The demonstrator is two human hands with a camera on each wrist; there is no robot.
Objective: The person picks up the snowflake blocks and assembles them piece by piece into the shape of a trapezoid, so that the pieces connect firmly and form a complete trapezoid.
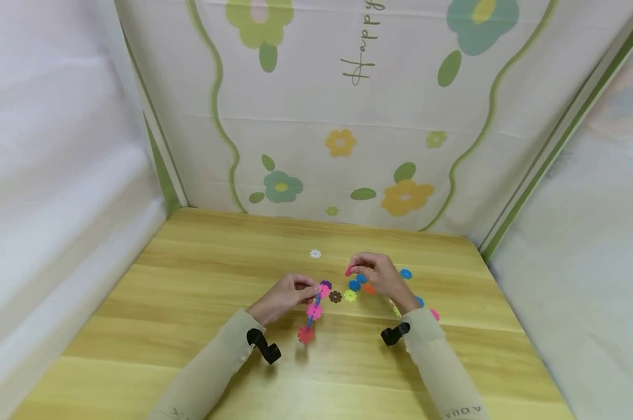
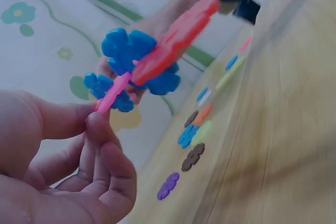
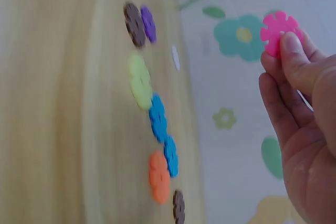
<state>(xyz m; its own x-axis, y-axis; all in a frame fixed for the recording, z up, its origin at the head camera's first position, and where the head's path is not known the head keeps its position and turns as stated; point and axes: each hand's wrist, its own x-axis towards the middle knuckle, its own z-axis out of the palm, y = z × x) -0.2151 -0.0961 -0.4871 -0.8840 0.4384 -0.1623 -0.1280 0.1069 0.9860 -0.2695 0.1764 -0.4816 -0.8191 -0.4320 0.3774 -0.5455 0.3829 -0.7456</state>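
My left hand (image 1: 290,294) pinches the upper end of a chain of joined snowflake discs (image 1: 314,312), held above the table. Pink, blue and red discs alternate along it; in the left wrist view the red disc (image 2: 176,40) is at the end away from the fingers, with blue discs (image 2: 126,48) slotted crosswise. My right hand (image 1: 377,274) holds one loose pink snowflake disc (image 3: 278,31) between thumb and fingers, apart from the chain. Below the hands lie a purple disc (image 3: 148,24), a brown disc (image 1: 335,297) and a yellow-green disc (image 1: 350,296).
Blue discs (image 1: 355,285) and an orange disc (image 1: 369,289) lie under the right hand, with a pink disc (image 1: 434,315) beyond the right wrist. A white disc (image 1: 315,254) lies farther back on the wooden table (image 1: 190,280). A flowered cloth (image 1: 305,105) hangs behind.
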